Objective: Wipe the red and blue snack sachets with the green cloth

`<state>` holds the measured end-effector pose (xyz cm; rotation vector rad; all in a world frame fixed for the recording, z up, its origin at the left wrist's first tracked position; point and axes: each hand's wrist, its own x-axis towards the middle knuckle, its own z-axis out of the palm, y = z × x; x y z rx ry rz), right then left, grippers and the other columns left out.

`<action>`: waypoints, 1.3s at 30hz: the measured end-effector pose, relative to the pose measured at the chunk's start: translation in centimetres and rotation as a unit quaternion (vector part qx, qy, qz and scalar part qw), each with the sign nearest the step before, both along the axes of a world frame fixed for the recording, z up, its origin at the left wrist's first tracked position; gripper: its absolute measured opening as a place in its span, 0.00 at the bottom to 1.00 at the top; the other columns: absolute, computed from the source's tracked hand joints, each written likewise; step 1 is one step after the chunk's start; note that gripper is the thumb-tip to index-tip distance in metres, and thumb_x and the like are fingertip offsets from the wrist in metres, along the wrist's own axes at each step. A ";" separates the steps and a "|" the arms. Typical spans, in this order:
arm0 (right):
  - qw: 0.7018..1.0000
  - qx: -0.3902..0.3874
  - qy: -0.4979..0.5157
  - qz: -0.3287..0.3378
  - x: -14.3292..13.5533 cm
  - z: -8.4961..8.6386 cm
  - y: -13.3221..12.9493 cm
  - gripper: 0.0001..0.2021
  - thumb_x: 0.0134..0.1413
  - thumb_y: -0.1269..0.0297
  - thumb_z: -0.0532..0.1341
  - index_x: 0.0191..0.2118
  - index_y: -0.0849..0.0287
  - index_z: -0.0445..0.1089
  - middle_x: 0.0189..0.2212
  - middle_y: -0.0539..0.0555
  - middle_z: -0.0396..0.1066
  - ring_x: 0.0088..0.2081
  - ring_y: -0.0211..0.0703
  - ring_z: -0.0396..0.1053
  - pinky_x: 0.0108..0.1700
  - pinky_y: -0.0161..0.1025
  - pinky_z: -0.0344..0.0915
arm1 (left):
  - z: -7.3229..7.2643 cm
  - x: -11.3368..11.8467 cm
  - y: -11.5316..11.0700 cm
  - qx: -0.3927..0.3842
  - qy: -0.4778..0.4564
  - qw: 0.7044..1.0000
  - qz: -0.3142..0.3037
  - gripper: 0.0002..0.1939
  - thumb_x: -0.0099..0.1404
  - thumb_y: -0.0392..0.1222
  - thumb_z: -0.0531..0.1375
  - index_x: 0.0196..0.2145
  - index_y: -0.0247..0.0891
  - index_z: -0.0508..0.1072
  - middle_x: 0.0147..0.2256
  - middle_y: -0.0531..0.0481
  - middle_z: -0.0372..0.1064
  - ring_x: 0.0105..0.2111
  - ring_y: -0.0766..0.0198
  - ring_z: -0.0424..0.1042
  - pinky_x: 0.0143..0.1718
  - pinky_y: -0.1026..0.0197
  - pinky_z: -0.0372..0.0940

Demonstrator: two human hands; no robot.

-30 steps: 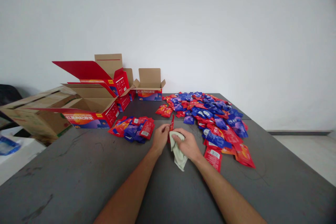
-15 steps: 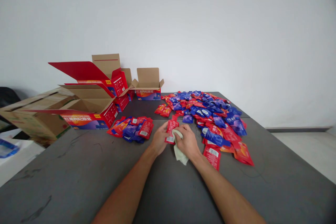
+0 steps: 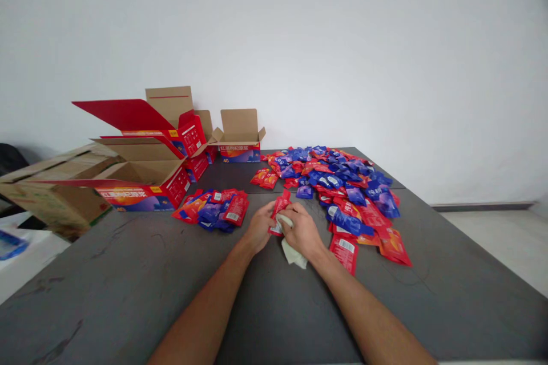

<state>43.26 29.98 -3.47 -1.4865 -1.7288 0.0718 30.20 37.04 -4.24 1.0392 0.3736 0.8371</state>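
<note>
Between my hands is a small red pouch (image 3: 281, 203) with a white barcode label near its lower end. My left hand (image 3: 260, 228) grips it by the left edge. A pale cloth (image 3: 294, 255) is bunched in my right hand (image 3: 303, 230), pressed against the front of the pouch and covering part of it; the cloth's loose end hangs below. Left of my hands lies a small pile of red and blue pouches (image 3: 214, 211). A much larger heap of the same pouches (image 3: 338, 177) spreads over the right and far side, with one red pouch (image 3: 345, 252) near my right forearm.
Open printed cartons (image 3: 141, 194) stand at the left on the dark table (image 3: 128, 285), and another open carton (image 3: 240, 153) is at the back. Beyond the left edge are a brown cardboard box (image 3: 64, 199) and a white surface (image 3: 25, 262) with a blue item.
My right hand has moved the cloth slightly up and left over the pouch, hiding more of its front. The pouch is tilted a little more; my left hand keeps its hold.
</note>
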 end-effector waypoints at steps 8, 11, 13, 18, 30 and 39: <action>0.994 0.031 0.037 -0.095 1.2 0.6 0.1 0.12 0.61 0.70 0.57 0.45 0.56 0.76 0.43 0.56 0.69 0.46 0.46 0.68 0.52 0.41 0.65 | -0.6 0.4 -0.3 0.025 0.009 0.999 -0.045 0.39 0.41 0.23 0.56 0.53 0.38 0.74 0.50 0.46 0.74 0.45 0.59 0.72 0.43 0.63 0.64; 1.000 -0.001 0.008 -0.029 0.3 0.2 0.0 0.11 0.58 0.71 0.59 0.43 0.55 0.76 0.42 0.55 0.70 0.46 0.45 0.68 0.51 0.40 0.65 | -0.5 0.1 0.0 0.028 0.016 0.999 -0.029 0.39 0.43 0.25 0.56 0.55 0.38 0.73 0.48 0.46 0.75 0.40 0.62 0.73 0.37 0.65 0.63; 1.000 -0.021 -0.007 0.012 -0.3 -0.1 -0.1 0.10 0.57 0.72 0.60 0.42 0.54 0.76 0.43 0.55 0.71 0.47 0.45 0.67 0.52 0.39 0.65 | -0.4 0.0 0.2 0.026 0.014 0.999 -0.028 0.36 0.46 0.28 0.56 0.56 0.35 0.73 0.46 0.44 0.76 0.39 0.61 0.74 0.36 0.64 0.64; 0.999 -0.036 -0.007 0.037 -0.9 -0.3 -0.1 0.10 0.57 0.71 0.62 0.42 0.53 0.76 0.45 0.54 0.71 0.49 0.44 0.67 0.53 0.38 0.63 | -0.7 0.3 0.9 0.054 0.029 0.997 0.040 0.27 0.56 0.36 0.54 0.53 0.33 0.75 0.47 0.43 0.76 0.45 0.57 0.74 0.47 0.58 0.66; 0.997 -0.079 0.001 -0.028 -0.3 -0.7 0.3 0.09 0.58 0.70 0.60 0.41 0.54 0.77 0.40 0.54 0.72 0.45 0.41 0.68 0.51 0.34 0.63 | -0.6 -1.0 1.4 0.445 0.481 0.725 0.211 0.26 0.69 0.37 0.48 0.62 0.45 0.67 0.63 0.44 0.61 0.62 0.52 0.60 0.61 0.46 0.58; 0.991 -0.113 0.005 -0.071 0.0 -1.1 0.8 0.08 0.59 0.67 0.60 0.40 0.55 0.77 0.39 0.53 0.73 0.44 0.40 0.70 0.51 0.33 0.62 | -1.9 -1.3 1.1 0.455 0.672 0.545 0.213 0.24 0.69 0.38 0.49 0.59 0.50 0.71 0.65 0.44 0.58 0.66 0.40 0.50 0.62 0.35 0.49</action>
